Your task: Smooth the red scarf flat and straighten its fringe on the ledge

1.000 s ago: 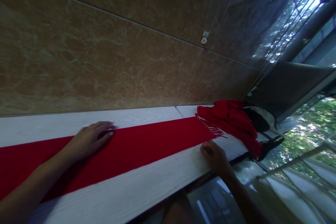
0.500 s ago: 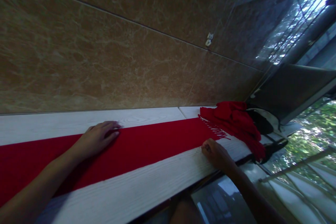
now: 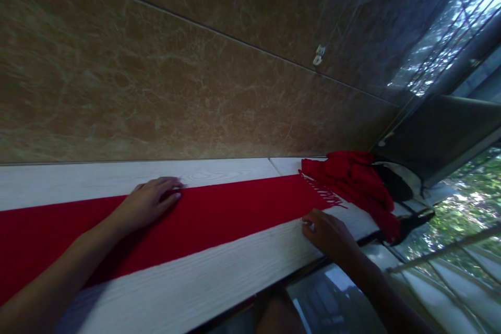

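Note:
A long red scarf [image 3: 235,209] with a fringed right end lies flat along a white wood-grain surface [image 3: 188,284]. My left hand [image 3: 151,201] rests on the scarf with its fingers stretched toward the far edge and its thumb apart. At the scarf's near edge, close to the fringe, my right hand [image 3: 326,229] is closed with curled fingers. A small pale spot shows inside that curl, and I cannot tell whether the scarf's edge is pinched there.
Bunched red cloth [image 3: 348,175] lies beyond the fringe, beside a dark bag or strap [image 3: 410,224]. A brown marbled tile wall [image 3: 176,78] rises behind the surface. At the right stands a dark panel [image 3: 446,130], with railings and greenery past it.
The view has shifted slightly. Both hands stay at nearly the same places on the scarf, and the right hand's fingers have turned a little, showing a pale spot in the curl.

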### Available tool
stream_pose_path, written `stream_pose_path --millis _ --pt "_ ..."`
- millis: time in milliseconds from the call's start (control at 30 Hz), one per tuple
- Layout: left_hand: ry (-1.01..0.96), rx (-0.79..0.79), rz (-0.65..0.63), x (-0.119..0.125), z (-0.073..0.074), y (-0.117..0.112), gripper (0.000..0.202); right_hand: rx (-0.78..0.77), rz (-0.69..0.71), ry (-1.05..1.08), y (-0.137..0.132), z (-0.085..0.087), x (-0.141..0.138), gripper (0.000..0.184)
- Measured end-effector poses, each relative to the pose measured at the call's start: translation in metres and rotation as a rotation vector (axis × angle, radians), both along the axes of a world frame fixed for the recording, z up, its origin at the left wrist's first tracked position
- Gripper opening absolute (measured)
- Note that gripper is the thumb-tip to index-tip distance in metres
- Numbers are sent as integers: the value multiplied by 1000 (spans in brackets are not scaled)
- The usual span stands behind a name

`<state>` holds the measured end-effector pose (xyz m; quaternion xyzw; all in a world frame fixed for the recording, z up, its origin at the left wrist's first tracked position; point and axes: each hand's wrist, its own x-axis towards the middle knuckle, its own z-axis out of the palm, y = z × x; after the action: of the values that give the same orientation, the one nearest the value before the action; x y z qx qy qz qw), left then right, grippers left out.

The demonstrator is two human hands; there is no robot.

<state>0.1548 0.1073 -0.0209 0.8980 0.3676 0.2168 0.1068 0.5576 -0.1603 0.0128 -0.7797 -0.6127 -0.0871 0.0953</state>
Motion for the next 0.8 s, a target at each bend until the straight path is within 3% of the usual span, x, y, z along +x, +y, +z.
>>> stream_pose_path --millis 267,500,800 --pt "-2 1 -13 -1 0 1 62 -44 -67 -85 9 2 -9 15" --pt "23 -3 0 1 2 -2 62 1 -92 -82 9 0 8 9" --pt "43 -7 16 2 3 -2 62 135 50 -23 0 -6 5 24"
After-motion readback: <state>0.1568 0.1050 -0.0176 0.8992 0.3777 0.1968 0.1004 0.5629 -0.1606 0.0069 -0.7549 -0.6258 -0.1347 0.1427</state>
